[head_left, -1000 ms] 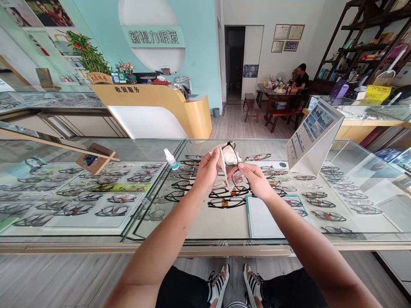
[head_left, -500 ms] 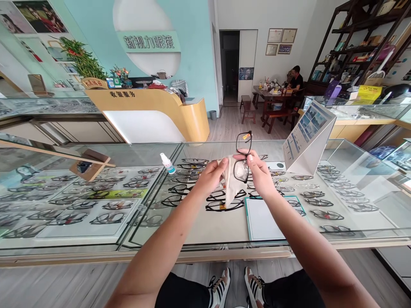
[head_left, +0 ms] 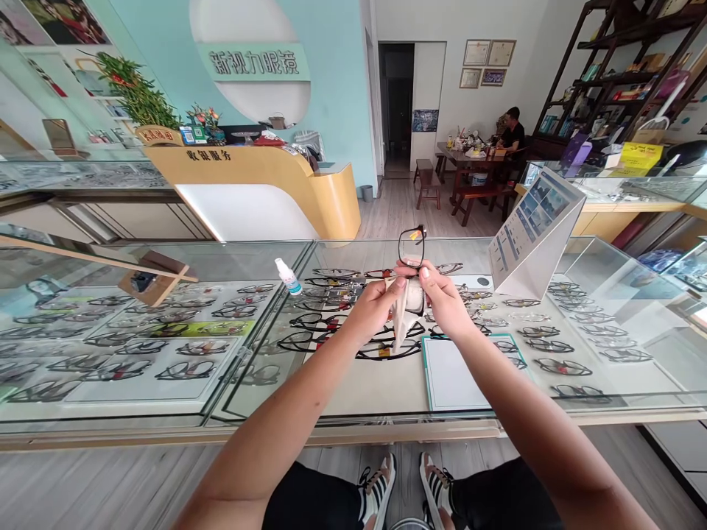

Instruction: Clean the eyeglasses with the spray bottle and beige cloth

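Black-framed eyeglasses (head_left: 412, 249) are held on end above the glass counter, one lens up and one lens down. My right hand (head_left: 442, 298) is closed on the middle of the frame, near the bridge. In my left hand (head_left: 376, 305), a pale cleaning cloth (head_left: 405, 313) is pinched and lies against the lower lens, partly covering it. An orange-yellow sticker shows on the upper lens. The cloth's loose end hangs down over the display. A small white spray bottle (head_left: 287, 277) with a blue label stands on the glass, left of my hands.
Rows of eyeglasses (head_left: 389, 352) lie inside the glass display case (head_left: 342, 401). A white board with a teal edge (head_left: 456, 375) is near my right forearm. A desk calendar (head_left: 535, 232) stands at right, a wooden stand (head_left: 152, 280) at left. Farther back, a person (head_left: 512, 132) sits at a table.
My left hand and the cloth have moved right, onto the lower lens, covering more of it. The eyeglasses have shifted slightly left and turned a little.
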Motion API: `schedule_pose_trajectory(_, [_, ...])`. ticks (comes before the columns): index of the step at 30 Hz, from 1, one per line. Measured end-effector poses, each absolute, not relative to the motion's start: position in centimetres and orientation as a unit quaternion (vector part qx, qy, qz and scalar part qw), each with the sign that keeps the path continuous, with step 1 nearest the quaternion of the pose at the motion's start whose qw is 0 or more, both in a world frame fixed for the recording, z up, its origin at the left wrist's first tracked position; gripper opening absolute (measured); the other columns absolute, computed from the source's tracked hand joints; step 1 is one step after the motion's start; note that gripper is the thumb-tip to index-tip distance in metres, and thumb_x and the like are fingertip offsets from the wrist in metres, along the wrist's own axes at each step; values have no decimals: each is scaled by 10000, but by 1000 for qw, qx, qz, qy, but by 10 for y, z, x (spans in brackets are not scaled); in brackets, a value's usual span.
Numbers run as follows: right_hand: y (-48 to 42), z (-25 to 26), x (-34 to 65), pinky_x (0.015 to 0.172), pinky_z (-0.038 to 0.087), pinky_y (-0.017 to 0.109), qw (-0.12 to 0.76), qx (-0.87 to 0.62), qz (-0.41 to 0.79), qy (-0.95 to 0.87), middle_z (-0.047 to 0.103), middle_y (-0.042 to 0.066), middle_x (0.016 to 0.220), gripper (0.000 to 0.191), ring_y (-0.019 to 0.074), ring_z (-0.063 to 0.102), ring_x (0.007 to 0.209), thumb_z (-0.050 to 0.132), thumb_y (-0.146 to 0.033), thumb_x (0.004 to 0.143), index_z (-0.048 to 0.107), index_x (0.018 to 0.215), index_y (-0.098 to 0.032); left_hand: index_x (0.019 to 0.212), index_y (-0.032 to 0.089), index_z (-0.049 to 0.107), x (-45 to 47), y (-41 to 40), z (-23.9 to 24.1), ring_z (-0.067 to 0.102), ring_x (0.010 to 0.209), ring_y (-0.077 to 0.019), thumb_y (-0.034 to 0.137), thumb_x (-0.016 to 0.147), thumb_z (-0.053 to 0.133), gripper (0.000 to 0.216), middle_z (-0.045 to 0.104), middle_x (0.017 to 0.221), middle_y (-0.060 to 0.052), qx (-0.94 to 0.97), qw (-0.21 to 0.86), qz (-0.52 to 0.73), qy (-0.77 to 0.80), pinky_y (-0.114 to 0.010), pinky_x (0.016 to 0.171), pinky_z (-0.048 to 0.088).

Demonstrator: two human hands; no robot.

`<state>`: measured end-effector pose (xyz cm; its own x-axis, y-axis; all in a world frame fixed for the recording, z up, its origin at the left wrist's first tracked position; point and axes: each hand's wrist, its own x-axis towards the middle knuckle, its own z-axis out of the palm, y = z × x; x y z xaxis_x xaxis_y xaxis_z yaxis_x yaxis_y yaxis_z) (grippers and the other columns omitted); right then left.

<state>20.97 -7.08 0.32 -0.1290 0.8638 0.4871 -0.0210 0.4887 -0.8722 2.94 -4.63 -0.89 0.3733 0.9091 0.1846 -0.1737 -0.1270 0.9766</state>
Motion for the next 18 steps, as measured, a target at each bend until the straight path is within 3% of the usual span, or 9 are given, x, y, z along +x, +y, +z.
schedule_pose_trajectory(2, [-69, 1, 210, 712, 535, 355, 562, -335, 393, -646, 740, 112, 1424, 730, 201, 606, 865, 543, -887, 1066, 897, 1094, -249, 832, 200, 772, 30, -48, -6, 720, 684, -227, 843, 825, 886, 653, 716, 680, -21, 593, 588, 456, 308, -334, 640, 562])
schedule_pose_trajectory(4, [-68, 0, 210, 647, 487, 343, 555, -330, 405, -648, 746, 111, 1403, 739, 200, 585, 850, 549, -899, 1055, 888, 1066, -242, 885, 196, 805, 31, -50, -3, 768, 740, -263, 855, 829, 872, 665, 766, 721, -41, 594, 592, 450, 305, -355, 669, 594])
schedule_pose_trajectory(10, [-70, 3, 212, 620, 482, 323, 530, -301, 438, -661, 732, 105, 1431, 679, 221, 617, 929, 581, -856, 1068, 895, 1142, -259, 1060, 185, 833, 30, -53, 1, 758, 669, -238, 870, 785, 899, 741, 813, 767, -33, 585, 594, 447, 325, -324, 585, 558])
schedule_pose_trajectory(15, [-72, 5, 212, 643, 506, 319, 517, -307, 440, -667, 710, 99, 1479, 708, 184, 547, 833, 559, -858, 1076, 899, 1201, -250, 958, 174, 833, 30, -54, 5, 781, 669, -260, 834, 787, 923, 687, 830, 771, -71, 583, 619, 428, 306, -341, 593, 580])
schedule_pose_trajectory(18, [-72, 6, 212, 637, 515, 312, 513, -304, 439, -672, 717, 111, 1480, 723, 198, 582, 883, 568, -873, 1063, 905, 1187, -245, 915, 178, 836, 29, -53, 4, 783, 672, -260, 832, 772, 934, 677, 829, 766, -75, 591, 621, 416, 303, -342, 611, 588])
